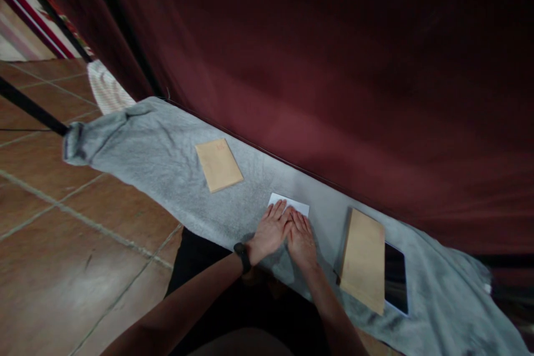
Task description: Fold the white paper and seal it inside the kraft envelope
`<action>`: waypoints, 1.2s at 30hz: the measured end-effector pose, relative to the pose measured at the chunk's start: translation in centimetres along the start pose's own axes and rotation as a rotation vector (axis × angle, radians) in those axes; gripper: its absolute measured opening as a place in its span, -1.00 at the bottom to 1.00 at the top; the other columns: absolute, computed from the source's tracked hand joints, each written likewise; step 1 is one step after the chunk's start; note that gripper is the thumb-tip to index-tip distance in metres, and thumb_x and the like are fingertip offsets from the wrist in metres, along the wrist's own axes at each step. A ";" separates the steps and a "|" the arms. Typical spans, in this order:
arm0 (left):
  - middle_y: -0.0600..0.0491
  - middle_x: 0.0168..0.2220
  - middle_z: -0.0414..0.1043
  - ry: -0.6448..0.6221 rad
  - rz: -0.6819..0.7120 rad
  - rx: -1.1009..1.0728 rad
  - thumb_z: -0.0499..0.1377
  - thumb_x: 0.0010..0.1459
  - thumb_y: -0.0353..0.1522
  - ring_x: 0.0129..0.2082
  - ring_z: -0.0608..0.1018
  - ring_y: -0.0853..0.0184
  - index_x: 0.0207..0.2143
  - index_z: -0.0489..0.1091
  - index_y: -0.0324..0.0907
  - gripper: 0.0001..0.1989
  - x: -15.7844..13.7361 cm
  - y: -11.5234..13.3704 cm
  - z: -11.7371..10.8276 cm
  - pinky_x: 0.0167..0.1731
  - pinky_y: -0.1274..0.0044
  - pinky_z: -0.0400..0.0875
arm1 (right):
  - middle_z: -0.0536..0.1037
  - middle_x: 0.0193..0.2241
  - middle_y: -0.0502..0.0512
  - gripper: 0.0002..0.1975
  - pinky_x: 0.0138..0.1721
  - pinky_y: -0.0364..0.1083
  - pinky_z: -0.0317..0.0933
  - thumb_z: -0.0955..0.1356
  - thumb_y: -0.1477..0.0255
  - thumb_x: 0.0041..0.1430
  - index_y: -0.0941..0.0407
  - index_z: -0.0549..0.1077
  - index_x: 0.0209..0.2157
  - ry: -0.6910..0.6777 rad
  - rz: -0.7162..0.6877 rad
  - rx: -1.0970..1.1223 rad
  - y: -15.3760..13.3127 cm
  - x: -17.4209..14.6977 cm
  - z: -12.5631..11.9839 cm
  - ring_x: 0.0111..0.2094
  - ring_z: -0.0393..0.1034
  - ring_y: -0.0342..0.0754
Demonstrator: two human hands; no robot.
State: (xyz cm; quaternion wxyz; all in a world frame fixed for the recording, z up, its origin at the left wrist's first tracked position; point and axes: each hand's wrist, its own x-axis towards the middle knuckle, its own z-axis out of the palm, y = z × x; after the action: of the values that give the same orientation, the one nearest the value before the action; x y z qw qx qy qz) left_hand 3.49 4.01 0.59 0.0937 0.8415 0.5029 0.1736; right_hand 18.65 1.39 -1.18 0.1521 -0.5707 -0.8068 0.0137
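Both palms press down on a small white sheet of paper (301,209), which lies on a grey cloth. My left hand (270,231), with a dark watch on its wrist, rests flat with its fingers stretched over the paper. Beside it, my right hand (301,240) lies flat too, and the fingertips of the two hands touch or overlap. Only the far edge of the paper shows; the hands hide the rest. Left of the hands lies a brown envelope (219,164) with faint red print. To the right is a stack of brown envelopes (364,260).
Partly under the brown stack is a dark-screened phone or tablet (396,278). The grey cloth (167,150) covers a narrow surface, bordered at the back by a dark red curtain (292,94). Tiled floor (62,256) and a black bar (33,105) are at left.
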 end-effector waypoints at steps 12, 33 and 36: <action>-0.22 0.41 -0.03 0.029 -0.091 0.069 -0.10 0.39 -0.09 0.42 0.01 0.10 0.39 -0.03 -0.32 -0.31 -0.7 -1.4 1.6 0.36 0.20 -0.11 | 0.14 0.33 0.43 -0.45 0.30 0.31 -0.05 0.04 0.41 0.44 0.32 0.07 0.36 0.083 0.225 -0.076 -0.1 -2.3 0.3 0.36 0.01 0.18; -0.26 0.41 -0.08 -0.032 -0.114 0.132 -0.11 0.33 -0.24 0.43 -0.09 -0.01 0.39 -0.05 -0.43 -0.32 -0.2 -0.4 1.4 0.36 0.07 -0.25 | 0.20 0.32 0.35 -0.45 0.32 0.20 -0.08 -0.01 0.36 0.45 0.27 0.14 0.34 0.016 0.177 0.007 -0.9 2.4 1.9 0.36 0.00 0.07; -0.28 0.41 -0.08 -0.031 -0.108 0.116 -0.11 0.34 -0.21 0.43 -0.08 0.01 0.37 -0.01 -0.45 -0.32 -0.3 -0.7 1.2 0.36 0.10 -0.23 | 0.16 0.34 0.38 -0.45 0.32 0.20 -0.08 0.01 0.37 0.45 0.30 0.12 0.35 0.031 0.200 -0.051 -0.6 2.2 1.8 0.37 -0.03 0.09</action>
State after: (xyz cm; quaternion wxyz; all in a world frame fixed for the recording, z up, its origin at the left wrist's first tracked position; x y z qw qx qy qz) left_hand 3.23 4.16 -0.83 0.0619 0.8198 0.5552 0.1259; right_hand 17.01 3.46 -2.28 0.1475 -0.6522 -0.7435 -0.0006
